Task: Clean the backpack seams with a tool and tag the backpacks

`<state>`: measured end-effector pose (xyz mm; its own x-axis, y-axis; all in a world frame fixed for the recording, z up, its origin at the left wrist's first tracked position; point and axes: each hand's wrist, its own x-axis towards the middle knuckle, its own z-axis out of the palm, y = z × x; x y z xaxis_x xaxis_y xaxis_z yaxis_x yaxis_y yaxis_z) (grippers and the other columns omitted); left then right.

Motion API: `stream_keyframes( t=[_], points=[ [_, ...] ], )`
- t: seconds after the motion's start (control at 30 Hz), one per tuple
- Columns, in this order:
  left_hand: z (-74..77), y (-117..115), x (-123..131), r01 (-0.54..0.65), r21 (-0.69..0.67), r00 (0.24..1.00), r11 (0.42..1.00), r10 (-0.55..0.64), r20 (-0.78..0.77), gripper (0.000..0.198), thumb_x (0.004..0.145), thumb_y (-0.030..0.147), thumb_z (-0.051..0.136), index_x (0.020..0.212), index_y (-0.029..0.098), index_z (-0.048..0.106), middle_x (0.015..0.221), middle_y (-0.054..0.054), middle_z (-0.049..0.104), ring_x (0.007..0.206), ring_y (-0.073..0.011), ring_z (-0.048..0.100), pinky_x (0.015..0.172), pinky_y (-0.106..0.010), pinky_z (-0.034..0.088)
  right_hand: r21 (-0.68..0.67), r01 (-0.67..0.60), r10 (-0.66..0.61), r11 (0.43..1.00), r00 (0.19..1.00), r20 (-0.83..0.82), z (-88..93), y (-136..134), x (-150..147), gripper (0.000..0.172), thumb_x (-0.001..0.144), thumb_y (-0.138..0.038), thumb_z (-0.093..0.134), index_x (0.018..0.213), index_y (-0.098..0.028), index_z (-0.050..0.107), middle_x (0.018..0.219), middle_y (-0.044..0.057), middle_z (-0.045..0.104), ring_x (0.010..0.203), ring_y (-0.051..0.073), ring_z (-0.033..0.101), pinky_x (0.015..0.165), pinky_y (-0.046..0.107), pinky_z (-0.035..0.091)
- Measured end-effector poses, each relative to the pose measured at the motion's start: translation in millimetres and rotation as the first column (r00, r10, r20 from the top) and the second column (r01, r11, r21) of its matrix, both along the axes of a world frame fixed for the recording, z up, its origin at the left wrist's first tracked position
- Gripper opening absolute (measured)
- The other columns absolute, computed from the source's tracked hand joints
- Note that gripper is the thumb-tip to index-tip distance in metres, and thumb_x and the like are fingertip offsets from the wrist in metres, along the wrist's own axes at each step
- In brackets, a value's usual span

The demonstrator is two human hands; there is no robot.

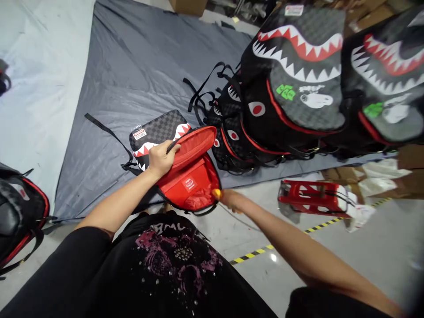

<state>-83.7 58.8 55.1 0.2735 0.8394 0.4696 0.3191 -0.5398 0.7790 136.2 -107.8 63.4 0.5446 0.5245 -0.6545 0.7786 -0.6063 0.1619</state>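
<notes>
A black checkered backpack with a shark-mouth print (159,132) lies in front of me, unzipped, its red lining (192,176) facing up. My left hand (161,158) is closed on the rim of the open flap. My right hand (230,199) sits at the lower right edge of the opening, fingers closed on a small yellow-orange thing (216,193) that I cannot make out.
A grey sheet (132,66) covers the floor, with a pale sheet (36,66) on the left. Several matching shark backpacks (291,79) are piled at the right. Another backpack (20,212) lies at the far left. A red stool-like object (311,197) lies near yellow-black floor tape (251,255).
</notes>
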Motion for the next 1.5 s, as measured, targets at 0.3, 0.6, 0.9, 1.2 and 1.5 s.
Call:
stream_keyframes(
  t=[0.3,0.6,0.9,1.2,1.5],
  points=[
    [0.6,-15.1,17.7,0.157,0.161,0.987,0.974,-0.161,0.013,0.054,0.095,0.06,0.041,0.068,0.018,0.062,0.053,0.0,0.055,0.048,-0.0105,0.049,0.052,-0.024,0.034,0.169,-0.294,0.311,0.941,0.947,-0.083,-67.6,6.5,-75.7,0.041,0.09,-0.032,0.058,0.126,-0.014,0.048,0.113,0.019,0.068,0.109,0.025,0.065,0.091,0.03,0.047],
    [-4.2,-3.8,8.8,0.159,0.361,0.985,0.919,-0.175,0.012,0.038,0.094,0.045,0.053,0.073,0.017,0.065,0.055,0.0,0.06,0.047,-0.0101,0.053,0.05,-0.023,0.035,0.268,-0.07,0.069,0.961,0.998,0.013,-82.3,-4.6,-65.6,0.041,0.1,-0.032,0.037,0.136,-0.012,0.036,0.112,0.02,0.068,0.099,0.025,0.068,0.082,0.031,0.048],
    [-8.5,-0.9,19.4,0.222,0.316,0.974,0.923,-0.228,-0.018,0.047,0.095,0.054,0.046,0.075,0.017,0.067,0.058,-0.003,0.063,0.051,-0.0124,0.058,0.052,-0.025,0.036,0.169,-0.022,0.027,0.985,0.999,-0.028,-28.0,1.5,-41.4,0.043,0.096,-0.049,0.045,0.123,-0.016,0.055,0.106,0.016,0.071,0.098,0.025,0.069,0.079,0.03,0.05],
    [-7.7,1.7,18.8,0.238,0.2,0.971,0.95,-0.229,-0.07,0.052,0.094,0.058,0.044,0.077,0.017,0.069,0.061,-0.005,0.066,0.053,-0.0142,0.058,0.054,-0.026,0.036,-0.174,0.424,-0.457,0.889,0.846,-0.273,68.2,-48.6,12.4,0.029,0.084,-0.044,0.068,0.082,-0.016,0.059,0.044,-0.006,0.045,0.031,0.009,0.037,0.036,0.023,0.033],
    [15.7,24.9,11.7,0.203,0.199,0.976,0.959,-0.181,-0.124,0.038,0.091,0.047,0.05,0.072,0.018,0.067,0.059,-0.003,0.063,0.052,-0.0133,0.054,0.053,-0.025,0.034,0.049,0.74,-0.547,0.671,0.538,-0.641,25.2,-115.0,-15.9,0.03,0.083,-0.045,0.064,0.078,-0.02,0.049,0.038,-0.009,0.043,0.03,0.008,0.039,0.036,0.02,0.03]
  ],
)
